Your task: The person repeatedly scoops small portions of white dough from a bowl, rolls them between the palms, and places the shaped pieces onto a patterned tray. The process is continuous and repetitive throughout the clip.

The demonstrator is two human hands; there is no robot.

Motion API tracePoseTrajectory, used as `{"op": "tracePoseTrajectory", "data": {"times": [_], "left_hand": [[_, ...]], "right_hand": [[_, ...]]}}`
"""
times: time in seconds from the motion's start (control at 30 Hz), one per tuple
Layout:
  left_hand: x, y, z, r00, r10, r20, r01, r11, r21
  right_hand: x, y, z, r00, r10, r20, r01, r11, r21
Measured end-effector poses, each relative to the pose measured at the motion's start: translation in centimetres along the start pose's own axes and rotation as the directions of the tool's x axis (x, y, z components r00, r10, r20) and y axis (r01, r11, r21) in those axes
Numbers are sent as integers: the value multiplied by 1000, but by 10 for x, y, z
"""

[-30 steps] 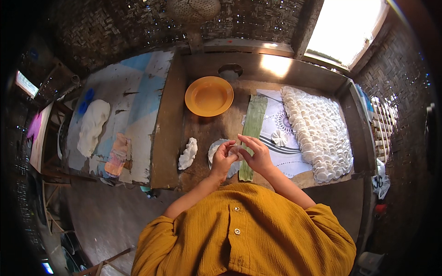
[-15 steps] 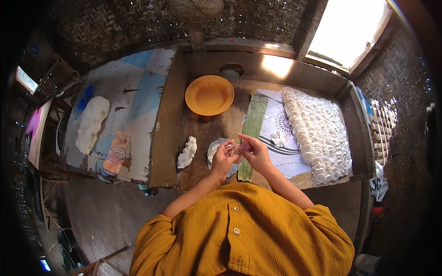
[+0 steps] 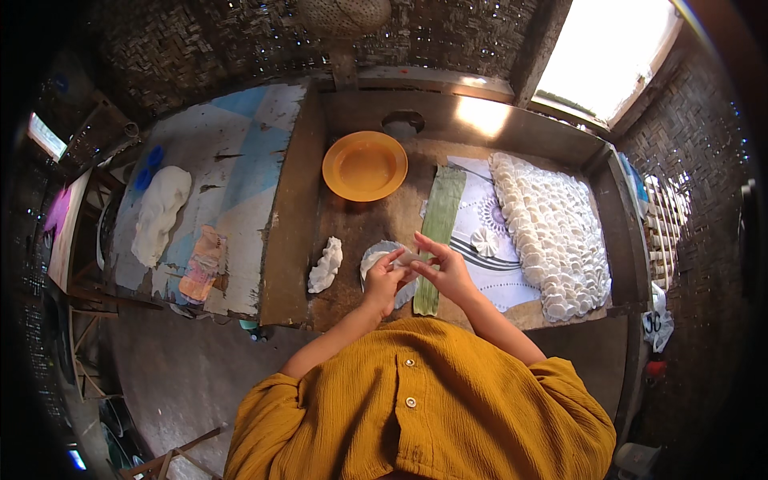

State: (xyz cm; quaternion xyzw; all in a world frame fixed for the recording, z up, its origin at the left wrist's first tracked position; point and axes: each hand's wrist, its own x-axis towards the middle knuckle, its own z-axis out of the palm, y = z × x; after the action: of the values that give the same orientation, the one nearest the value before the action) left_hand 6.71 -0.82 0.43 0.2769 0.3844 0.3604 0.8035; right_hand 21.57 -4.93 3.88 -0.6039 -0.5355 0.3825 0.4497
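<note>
My left hand [image 3: 386,274] and my right hand [image 3: 441,266] meet over a pale round sheet [image 3: 399,300] with white dough on it, both pinching a small thin pale piece [image 3: 410,259]. A lumpy white dough piece [image 3: 324,266] lies left of my hands. Under my right hand runs a long green leaf strip [image 3: 438,204]. To its right, a single pleated white disc [image 3: 484,242] rests on patterned white cloth [image 3: 504,282], beside a dense spread of many small white discs [image 3: 552,232].
An orange plate [image 3: 365,164] sits at the back of the wooden tray [image 3: 286,264]. On the worn left board [image 3: 236,184] are a large dough mass [image 3: 162,214], blue round objects [image 3: 148,172] and some pinkish paper [image 3: 204,264]. A bright window [image 3: 600,56] is at upper right.
My fingers have shifted slightly on the small piece between them, with the right thumb and fingers changing position. The dough, leaf strip, plate and discs stay where they were.
</note>
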Motion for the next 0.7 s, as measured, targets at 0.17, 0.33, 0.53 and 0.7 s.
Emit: {"op": "tracePoseTrajectory", "data": {"times": [0.17, 0.33, 0.53, 0.7], "left_hand": [[10, 0, -10, 994, -50, -97, 32, 982, -185], [13, -1, -9, 991, -91, -99, 57, 950, -306], [7, 4, -5, 996, -93, 0, 88, 938, -335], [0, 8, -2, 953, -169, 251, 267, 861, -433]], "right_hand": [[-10, -1, 14, 973, -225, -45, 173, 848, -501], [-18, 0, 34, 956, -293, -4, 223, 738, -637], [-16, 0, 39, 973, -229, -2, 162, 692, -703], [1, 31, 9, 995, -97, 16, 92, 863, -497]]}}
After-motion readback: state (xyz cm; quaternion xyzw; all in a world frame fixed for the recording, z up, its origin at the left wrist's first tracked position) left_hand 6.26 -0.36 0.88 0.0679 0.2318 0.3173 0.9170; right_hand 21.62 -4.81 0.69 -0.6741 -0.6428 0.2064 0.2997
